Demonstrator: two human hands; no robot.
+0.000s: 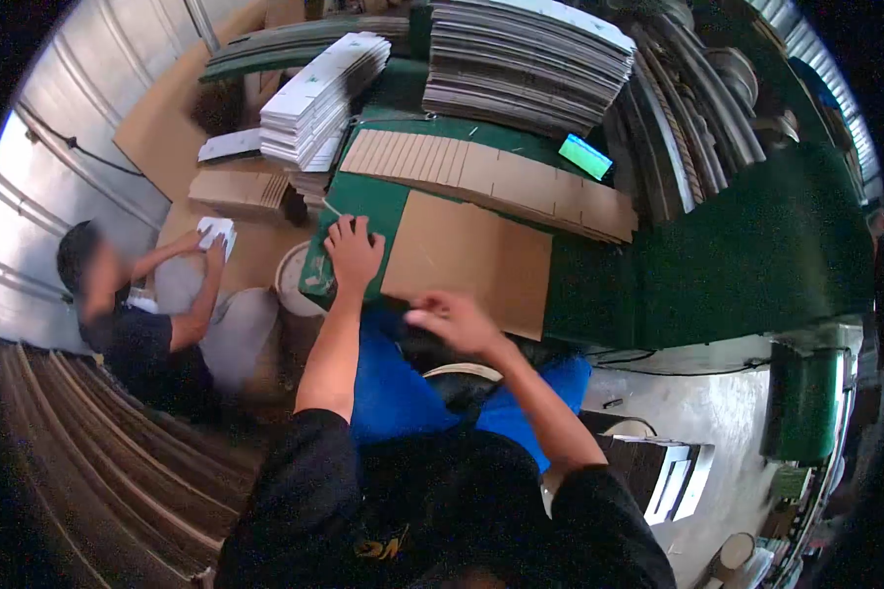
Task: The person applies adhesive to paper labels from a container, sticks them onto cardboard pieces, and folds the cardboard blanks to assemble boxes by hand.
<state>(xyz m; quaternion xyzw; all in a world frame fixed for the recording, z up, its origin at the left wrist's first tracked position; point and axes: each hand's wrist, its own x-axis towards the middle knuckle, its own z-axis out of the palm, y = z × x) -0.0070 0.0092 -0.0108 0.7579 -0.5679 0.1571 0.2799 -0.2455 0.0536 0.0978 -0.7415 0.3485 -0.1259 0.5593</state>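
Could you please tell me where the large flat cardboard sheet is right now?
In the head view, the cardboard sheet lies near the centre, on the green table, right of the left hand and in front of the row of cardboard pieces.

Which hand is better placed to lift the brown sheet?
Likely the right hand, blurred but at the near edge of the brown sheet; the left hand is on the table, left of the sheet.

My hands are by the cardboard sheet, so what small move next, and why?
Perhaps settle the right hand on the near edge of the cardboard sheet: it is close to that edge and seems to hold nothing, while the left hand is beside the sheet, at the corner of the green table. Blur hides whether the right one already touches.
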